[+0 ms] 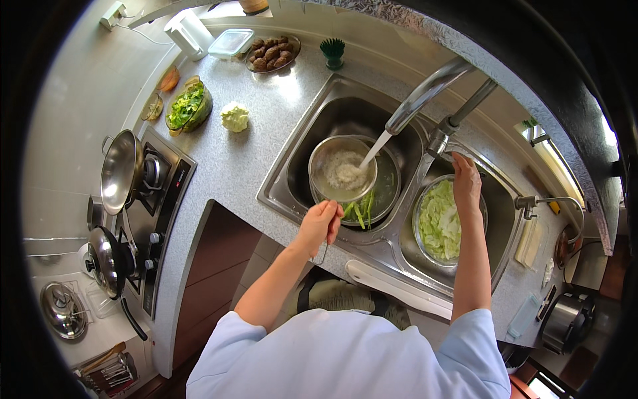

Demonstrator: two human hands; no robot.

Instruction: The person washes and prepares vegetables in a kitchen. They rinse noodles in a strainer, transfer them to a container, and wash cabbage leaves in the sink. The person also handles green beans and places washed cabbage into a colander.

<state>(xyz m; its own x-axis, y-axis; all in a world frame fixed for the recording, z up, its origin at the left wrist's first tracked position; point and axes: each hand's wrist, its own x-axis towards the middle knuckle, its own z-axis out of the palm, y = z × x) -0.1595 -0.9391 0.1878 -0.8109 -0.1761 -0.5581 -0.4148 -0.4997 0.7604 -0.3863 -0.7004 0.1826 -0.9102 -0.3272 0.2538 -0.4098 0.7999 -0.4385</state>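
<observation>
My left hand (319,224) grips the handle of a round metal pan or strainer (319,174); the picture does not settle which. Water (375,149) streams from the chrome faucet (423,102) into it and foams. Beneath it in the left basin is a bowl of water (389,199) with green stalks (360,212) at its near side. My right hand (466,182) reaches over the right basin, its fingers at the faucet lever (446,156). Under that forearm, a bowl (418,239) holds torn pale-green leaves (438,219).
Left on the counter (259,149) are a cabbage piece (235,116), a glass bowl of chopped greens (189,107) and a dish of brown balls (271,52). A gas stove (169,199) carries a wok (119,172) and a lidded pan (107,262). A white board (394,289) lies along the sink's front.
</observation>
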